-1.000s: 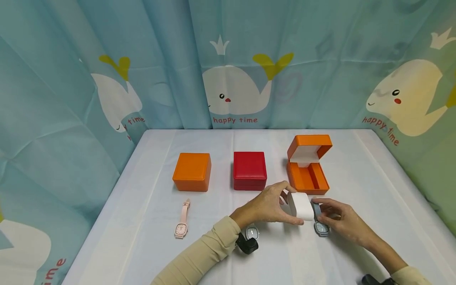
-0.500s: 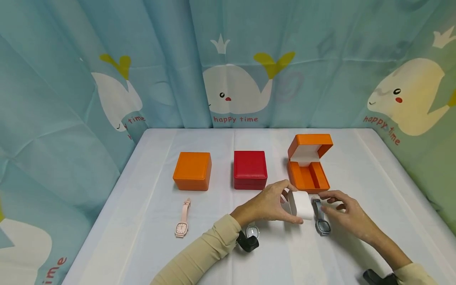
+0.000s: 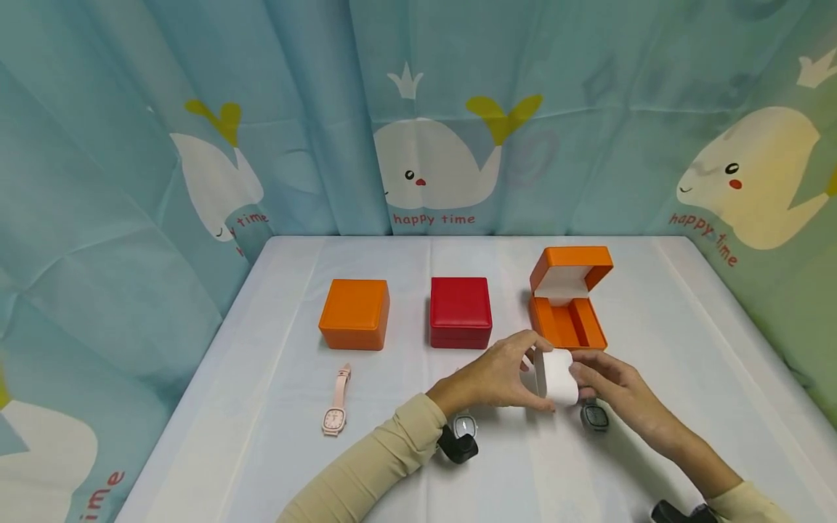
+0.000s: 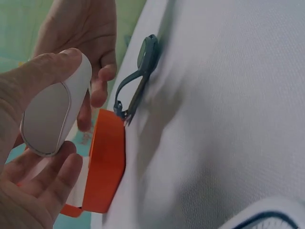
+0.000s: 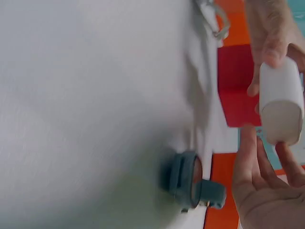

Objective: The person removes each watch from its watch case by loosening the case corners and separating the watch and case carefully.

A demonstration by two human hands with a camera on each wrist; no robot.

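My left hand (image 3: 500, 372) holds a white rounded watch cushion (image 3: 559, 378) above the table, its thumb and fingertips pinching the sides. From the right comes my right hand (image 3: 621, 385), its fingertips right at the cushion's other end. In the right wrist view that hand (image 5: 269, 200) has its fingers extended towards the cushion (image 5: 281, 102). A blue-grey watch (image 3: 594, 416) lies below the right hand, its strap partly hidden. In the left wrist view this watch (image 4: 148, 55) shows with its strap bent in a curve.
An orange watch box (image 3: 567, 327) stands with its lid up behind the hands. A red box (image 3: 461, 312) and another orange box (image 3: 354, 314) are lidded shut to its left. A pink watch (image 3: 334, 420) lies front left; a white watch (image 3: 465, 426) is partly hidden beside my left wrist.
My right hand has let go of the blue-grey watch, drawn back, then moved left to the cushion's end. My left hand keeps its grip on the cushion, almost still.
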